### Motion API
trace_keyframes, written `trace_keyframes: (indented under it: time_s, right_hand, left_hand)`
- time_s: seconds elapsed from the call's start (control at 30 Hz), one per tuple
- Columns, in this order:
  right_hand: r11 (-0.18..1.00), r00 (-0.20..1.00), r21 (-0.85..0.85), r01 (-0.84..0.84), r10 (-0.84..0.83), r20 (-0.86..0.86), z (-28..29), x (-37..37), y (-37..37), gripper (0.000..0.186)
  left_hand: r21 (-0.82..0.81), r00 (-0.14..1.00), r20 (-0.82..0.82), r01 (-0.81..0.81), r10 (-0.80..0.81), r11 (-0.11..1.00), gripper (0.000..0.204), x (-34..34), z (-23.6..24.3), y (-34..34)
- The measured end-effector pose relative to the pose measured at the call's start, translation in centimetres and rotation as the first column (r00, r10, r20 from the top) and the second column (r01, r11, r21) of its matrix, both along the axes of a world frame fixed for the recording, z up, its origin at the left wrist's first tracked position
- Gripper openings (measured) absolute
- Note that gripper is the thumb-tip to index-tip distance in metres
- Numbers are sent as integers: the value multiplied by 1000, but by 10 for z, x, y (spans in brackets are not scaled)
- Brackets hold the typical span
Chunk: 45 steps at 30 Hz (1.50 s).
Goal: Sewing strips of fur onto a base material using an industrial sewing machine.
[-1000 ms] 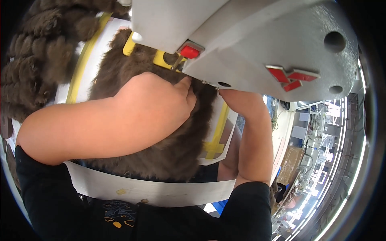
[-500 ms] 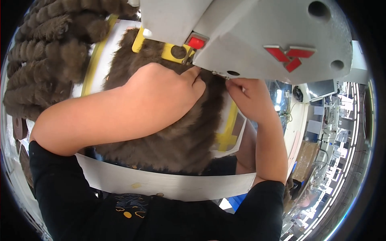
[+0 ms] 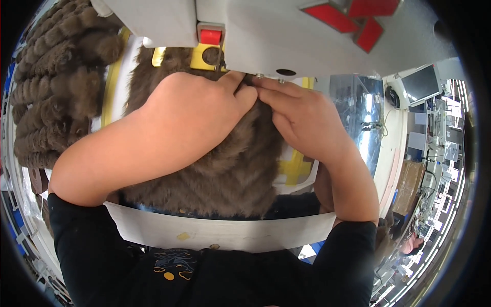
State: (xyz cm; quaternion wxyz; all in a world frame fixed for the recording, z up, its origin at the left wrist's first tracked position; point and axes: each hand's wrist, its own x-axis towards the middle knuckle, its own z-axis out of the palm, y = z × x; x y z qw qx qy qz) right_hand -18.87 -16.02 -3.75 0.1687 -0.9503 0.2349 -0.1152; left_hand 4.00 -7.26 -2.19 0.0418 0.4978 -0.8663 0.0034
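A brown fur piece lies spread beneath the head of a pale grey sewing machine. My left hand rests on the fur with curled fingers, its fingertips pinching the fur close to the needle area. From the other side my right hand reaches in, fingers pressed together at the fur's edge. The fingertips of both hands meet just under the machine head, which partly hides them. A yellow plate with a round hole sits beside the machine's red-tipped part.
Rolled, ridged brown fur is heaped at the left. Yellow tape marks white sheeting beside the fur piece. A white strip edges the table in front of me. A dark screen stands at the far right; a person is beyond.
My right hand has moved left to meet my left hand, its fingers now extended and nearer the needle. The whole view has shifted, so the machine head sits higher.
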Motion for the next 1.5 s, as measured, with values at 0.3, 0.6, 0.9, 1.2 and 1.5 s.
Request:
trace_keyframes:
  time_s: [0.3, 0.6, 0.9, 1.2, 1.5]
  right_hand:
    - [1000, 999, -17, -25, 24, -32, 4, -1, 3, 35]
    - [998, 995, 13, -56, 57, -79, 10, -2, 7, 30]
    - [994, 995, 75, -76, 80, -51, 10, -4, 10, 28]
    - [997, 994, 49, -59, 63, -87, 18, -7, 9, 21]
    - [997, 997, 44, -57, 59, -41, 12, -7, 13, 23]
  left_hand:
    - [-47, 999, -4, 48, -49, 998, 27, 0, 8, 2]
    - [-11, 993, 87, 76, -75, 997, 31, -1, 15, 10]
    - [45, 980, 108, 161, -165, 986, 36, -1, 21, 18]
    - [63, 983, 91, 154, -159, 986, 34, -11, 13, 15]
    - [84, 986, 67, 149, -154, 985, 35, -5, 14, 15]
